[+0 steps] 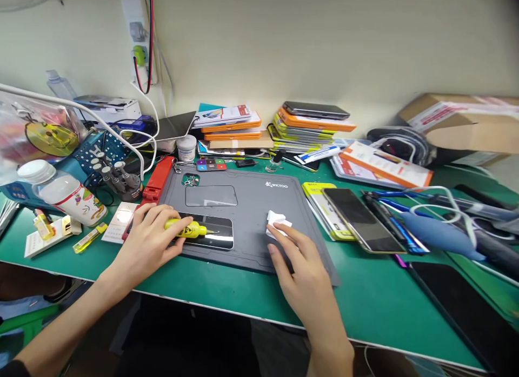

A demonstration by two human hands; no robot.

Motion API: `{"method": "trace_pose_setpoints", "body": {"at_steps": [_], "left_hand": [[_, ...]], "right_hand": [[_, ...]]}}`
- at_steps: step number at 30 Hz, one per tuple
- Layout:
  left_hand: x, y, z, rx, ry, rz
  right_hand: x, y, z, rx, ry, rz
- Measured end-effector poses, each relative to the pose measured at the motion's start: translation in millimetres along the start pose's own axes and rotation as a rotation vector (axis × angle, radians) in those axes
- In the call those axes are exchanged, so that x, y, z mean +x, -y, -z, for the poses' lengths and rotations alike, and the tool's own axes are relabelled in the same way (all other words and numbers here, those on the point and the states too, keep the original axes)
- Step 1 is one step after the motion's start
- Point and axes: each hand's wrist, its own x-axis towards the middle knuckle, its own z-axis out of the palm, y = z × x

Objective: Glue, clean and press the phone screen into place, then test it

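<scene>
My left hand (152, 236) is closed around a small yellow squeeze bottle (195, 229) with a thin needle tip pointing right. Beneath the bottle lies a phone (225, 237) with a dark glossy screen, partly covered by that hand. A crumpled white tissue (275, 219) is at the fingertips of my right hand (304, 263), which is closed on it over the grey work mat (251, 220). Behind the phone, a clear screen-shaped sheet with a dark outline (211, 195) rests on the mat.
A red tool (158, 180) lies along the mat's left edge, near a plastic bottle (67, 190) and a screwdriver stand (121, 180). To the right are a yellow box (320, 204), a phone (360, 217) and another dark phone (458, 307). Stacked boxes (308, 128) stand behind.
</scene>
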Motion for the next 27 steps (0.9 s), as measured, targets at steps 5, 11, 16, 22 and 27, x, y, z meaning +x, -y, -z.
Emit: {"method": "trace_pose_setpoints", "body": {"at_steps": [5,11,16,22,27], "left_hand": [[-8.0,10.1,10.7,0.055,0.010,0.034],[-26.7,24.5,20.6,0.158,0.022,0.073],[-36.4,27.5,22.2,0.198,0.001,0.091],[-45.3,24.7,25.0,0.189,-0.043,0.120],[-59.1,25.5,37.7,0.184,-0.093,0.213]], "right_hand": [[-1.0,-0.5,0.2,0.001,-0.012,0.010],[-2.0,-2.4,-0.6,-0.011,-0.029,0.030],[-3.4,-5.1,-2.2,-0.015,-0.039,0.043],[-4.0,-8.9,-6.7,-0.036,-0.037,0.060],[-4.5,-16.3,-11.9,-0.067,-0.047,0.079]]}}
